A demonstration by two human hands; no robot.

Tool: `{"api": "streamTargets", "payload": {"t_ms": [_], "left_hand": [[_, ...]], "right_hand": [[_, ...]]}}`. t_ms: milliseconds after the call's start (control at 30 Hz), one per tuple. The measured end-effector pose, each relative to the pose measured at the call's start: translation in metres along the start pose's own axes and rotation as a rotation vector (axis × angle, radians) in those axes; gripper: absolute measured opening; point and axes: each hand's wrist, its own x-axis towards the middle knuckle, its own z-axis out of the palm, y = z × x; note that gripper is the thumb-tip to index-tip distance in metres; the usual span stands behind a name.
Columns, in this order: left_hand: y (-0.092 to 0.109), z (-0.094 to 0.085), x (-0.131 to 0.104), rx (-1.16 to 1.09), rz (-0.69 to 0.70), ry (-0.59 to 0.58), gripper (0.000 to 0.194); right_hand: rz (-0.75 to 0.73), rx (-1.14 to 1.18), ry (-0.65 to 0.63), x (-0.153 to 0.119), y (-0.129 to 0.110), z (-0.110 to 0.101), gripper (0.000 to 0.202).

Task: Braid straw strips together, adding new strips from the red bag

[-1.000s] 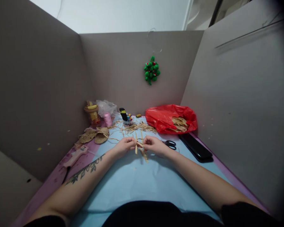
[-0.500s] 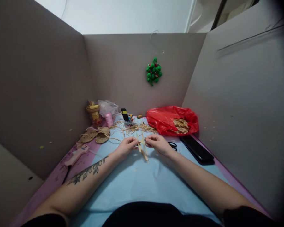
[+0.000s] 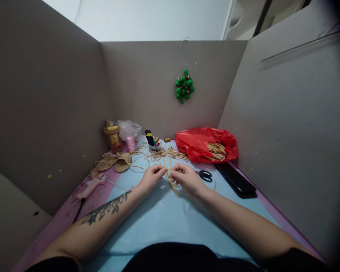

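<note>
Pale straw strips (image 3: pixel 171 185) hang and cross between my two hands, over the light blue sheet (image 3: pixel 164 223). My left hand (image 3: pixel 154 176) pinches them from the left, thumb and forefinger together. From the right, my right hand (image 3: pixel 184 176) is closed on the strips close to the left fingertips, with a small gap between the hands. Beyond the hands, loose dry strips (image 3: pixel 172 153) lie scattered. Black scissors (image 3: pixel 205 175) rest just right of my right hand.
A red bag (image 3: pixel 197 141) with more strips stands at the back right, above a black case (image 3: pixel 238 180). At left are woven pieces (image 3: pixel 122 162), a glue gun (image 3: pixel 93 186), a lidded cup (image 3: pixel 112 136), pink thread (image 3: pixel 130 143) and a pen cup (image 3: pixel 154 146).
My right hand has moved slightly left, closer to my left hand, and more of the scissors shows. The strips between the hands have shifted.
</note>
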Motion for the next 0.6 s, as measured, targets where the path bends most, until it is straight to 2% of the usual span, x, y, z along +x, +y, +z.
{"api": "streamTargets", "payload": {"t_ms": [233, 433, 600], "left_hand": [[0.005, -0.001, -0.002, 0.015, 0.004, 0.015, 0.031], [0.006, 0.001, -0.005, -0.1, -0.067, -0.035, 0.033], [0.006, 0.0, -0.004, -0.168, -0.112, -0.045, 0.033]], "right_hand": [[-0.07, -0.076, 0.053, 0.005, 0.008, -0.001, 0.026], [-0.032, -0.11, 0.065, 0.009, 0.015, -0.003, 0.028], [-0.062, -0.106, 0.071, 0.009, 0.015, -0.003, 0.028]]}}
